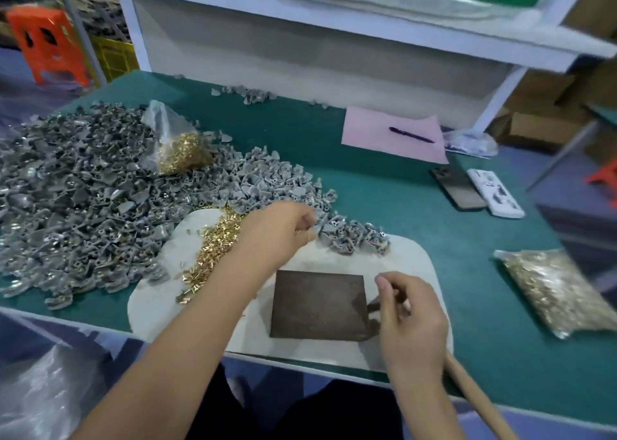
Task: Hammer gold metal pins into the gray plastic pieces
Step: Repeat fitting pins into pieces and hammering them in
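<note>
A big heap of gray plastic pieces (83, 189) covers the left of the green table. A smaller cluster of gray pieces (354, 236) lies on the white mat (410, 259). Loose gold pins (217, 239) are strewn on the mat's left side. My left hand (283, 229) reaches over the pins and pinches a gray piece at the edge of the small cluster. My right hand (410, 316) grips a hammer; its wooden handle (474, 396) runs down to the right and its head (373, 304) sits beside the dark metal block (317, 302).
An open bag of gold pins (180, 149) rests on the gray heap, and a full bag (554, 292) lies at the right. Farther back are pink paper (377, 129) with a pen (410, 135), a phone (457, 189) and a white shelf frame (500, 95).
</note>
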Available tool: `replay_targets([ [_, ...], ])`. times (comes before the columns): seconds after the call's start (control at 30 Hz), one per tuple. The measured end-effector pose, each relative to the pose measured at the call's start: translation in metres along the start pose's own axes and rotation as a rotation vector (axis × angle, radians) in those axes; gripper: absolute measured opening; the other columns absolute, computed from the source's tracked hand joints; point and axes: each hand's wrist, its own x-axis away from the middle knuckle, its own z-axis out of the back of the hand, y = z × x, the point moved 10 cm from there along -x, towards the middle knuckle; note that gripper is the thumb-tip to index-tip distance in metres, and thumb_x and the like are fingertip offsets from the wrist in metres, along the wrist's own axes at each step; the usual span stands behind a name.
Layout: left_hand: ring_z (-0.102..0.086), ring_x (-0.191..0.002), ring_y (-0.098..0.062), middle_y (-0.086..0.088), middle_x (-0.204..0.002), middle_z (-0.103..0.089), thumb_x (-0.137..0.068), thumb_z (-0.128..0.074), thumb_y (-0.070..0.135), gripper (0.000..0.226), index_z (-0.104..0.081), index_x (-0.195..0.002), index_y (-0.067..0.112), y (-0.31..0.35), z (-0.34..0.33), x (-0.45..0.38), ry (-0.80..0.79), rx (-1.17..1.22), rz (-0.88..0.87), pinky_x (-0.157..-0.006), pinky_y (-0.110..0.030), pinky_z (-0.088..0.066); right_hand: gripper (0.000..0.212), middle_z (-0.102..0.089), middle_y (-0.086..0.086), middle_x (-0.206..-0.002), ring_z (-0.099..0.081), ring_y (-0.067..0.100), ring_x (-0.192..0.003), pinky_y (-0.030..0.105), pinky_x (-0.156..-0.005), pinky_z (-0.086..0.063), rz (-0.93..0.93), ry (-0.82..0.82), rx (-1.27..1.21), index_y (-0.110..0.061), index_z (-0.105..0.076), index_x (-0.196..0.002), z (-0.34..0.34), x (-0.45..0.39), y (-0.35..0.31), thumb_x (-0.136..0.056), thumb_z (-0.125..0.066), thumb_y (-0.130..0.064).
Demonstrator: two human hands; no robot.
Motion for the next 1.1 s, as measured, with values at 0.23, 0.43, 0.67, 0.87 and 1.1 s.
replay_targets([
  [0.23,-0.063,-0.087,-0.009,0.017,-0.090,-0.067,-0.086,-0.072,0.048,0.015,-0.067,-0.090,0.035,0.016,-0.021,-0.024,-0.014,-0.210,-0.012,-0.064,-0.026,-0.040,0.011,-0.066,-0.007,-0.087,-0.057,0.014,-0.080,0.033,-0.079,-0.053,0.146,0.046,0.021,-0.011,-0.073,-0.094,-0.003,0.006,-0.001,-0.096,-0.065,-0.018],
  [0.43,-0.064,-0.084,-0.012,0.012,-0.085,-0.067,-0.090,-0.069,0.034,0.008,-0.063,-0.085,0.030,0.016,-0.026,-0.025,-0.045,-0.200,0.023,-0.062,-0.027,-0.041,0.002,-0.066,-0.008,-0.086,-0.057,0.015,-0.079,0.035,-0.073,-0.050,0.122,0.021,0.042,-0.016,-0.071,-0.094,-0.005,0.006,0.003,-0.095,-0.070,-0.015],
  [0.67,-0.060,-0.083,-0.020,0.003,-0.094,-0.066,-0.089,-0.067,0.020,0.024,-0.061,-0.112,0.022,0.026,-0.029,-0.026,-0.052,-0.149,0.038,-0.069,-0.032,-0.043,0.002,-0.067,-0.005,-0.088,-0.057,0.017,-0.083,0.030,-0.074,-0.048,0.094,0.007,0.052,-0.015,-0.071,-0.096,-0.002,0.005,0.002,-0.096,-0.071,-0.013],
  [0.87,-0.061,-0.075,-0.009,0.009,-0.091,-0.067,-0.090,-0.059,0.021,0.027,-0.068,-0.110,0.037,0.028,-0.004,0.012,0.065,0.086,-0.004,-0.061,-0.027,-0.044,0.004,-0.070,-0.004,-0.090,-0.058,0.019,-0.084,0.029,-0.075,-0.045,0.044,-0.001,0.055,-0.015,-0.072,-0.096,-0.003,0.005,0.005,-0.097,-0.069,-0.016],
  [1.1,-0.053,-0.056,0.000,0.023,-0.080,-0.071,-0.084,-0.064,0.023,0.015,-0.072,-0.086,0.035,-0.010,0.010,0.100,0.139,0.540,0.122,-0.049,-0.011,-0.041,0.005,-0.066,-0.009,-0.086,-0.057,0.022,-0.086,0.034,-0.074,-0.043,0.050,-0.141,0.114,-0.018,-0.071,-0.093,-0.018,0.004,-0.001,-0.097,-0.067,-0.020],
])
